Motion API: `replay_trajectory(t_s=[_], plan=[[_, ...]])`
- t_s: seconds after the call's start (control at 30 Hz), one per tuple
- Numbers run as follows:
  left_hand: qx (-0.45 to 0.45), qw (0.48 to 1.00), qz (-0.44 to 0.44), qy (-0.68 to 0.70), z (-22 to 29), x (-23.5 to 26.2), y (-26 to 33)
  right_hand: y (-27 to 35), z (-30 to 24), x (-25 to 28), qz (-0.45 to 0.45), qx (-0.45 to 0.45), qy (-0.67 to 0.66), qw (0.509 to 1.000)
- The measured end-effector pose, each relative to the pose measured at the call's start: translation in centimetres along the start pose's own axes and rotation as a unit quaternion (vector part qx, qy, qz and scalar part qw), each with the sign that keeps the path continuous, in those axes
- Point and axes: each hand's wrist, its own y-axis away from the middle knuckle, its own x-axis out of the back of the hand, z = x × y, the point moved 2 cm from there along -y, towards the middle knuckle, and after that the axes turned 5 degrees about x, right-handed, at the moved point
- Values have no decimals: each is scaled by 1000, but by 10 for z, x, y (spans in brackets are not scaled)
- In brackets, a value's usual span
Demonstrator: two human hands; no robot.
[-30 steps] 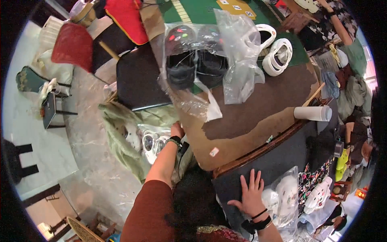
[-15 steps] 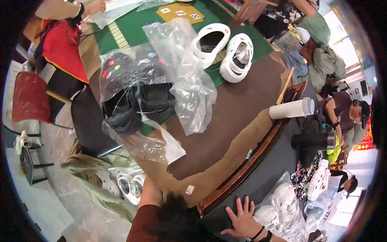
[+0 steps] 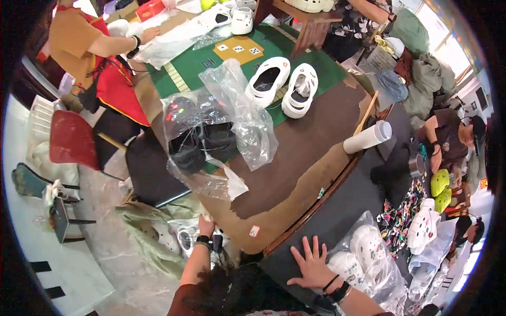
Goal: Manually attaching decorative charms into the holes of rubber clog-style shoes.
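My right hand [image 3: 310, 263] lies flat with fingers spread on a black tabletop [image 3: 305, 226], holding nothing. Beside it is a clear plastic bag with white clogs [image 3: 366, 245] covered in small charms. At the brown table's near left edge is my left hand [image 3: 206, 225], above an open green sack [image 3: 139, 231] with white clogs [image 3: 187, 239] in it. Its fingers are too small and partly hidden to read. Further up the brown table sit black clogs [image 3: 219, 138] in clear plastic, and a pair of white clogs [image 3: 268, 81] stands to their right.
A white tumbler [image 3: 368, 138] stands by the wooden rim, near a wooden stick [image 3: 367, 113]. Loose colourful charms [image 3: 403, 216] and lime clogs [image 3: 440, 184] lie at right. A red chair [image 3: 74, 139] stands left. Co-workers are at the far left, far side and right.
The view has shifted, showing more of the far table and the left side. My left hand and wrist, hidden earlier, now show at the table's edge. My right hand remains flat.
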Motion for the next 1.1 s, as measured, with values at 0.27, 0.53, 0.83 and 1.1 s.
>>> replay_trajectory(t_s=[0.27,0.53,0.83,1.1], plan=[[-20,971,-9,239,-3,208,119,7,-8,12,87,32,16,996],[-66,940,-59,330,66,357,253,44,-13,37,126,148,-59,979],[-264,901,-241,248,194,387,360,170,-38,158,425,246,-164,856],[-527,730,-435,-6,348,326,432,311,-6,180,541,112,-230,801]])
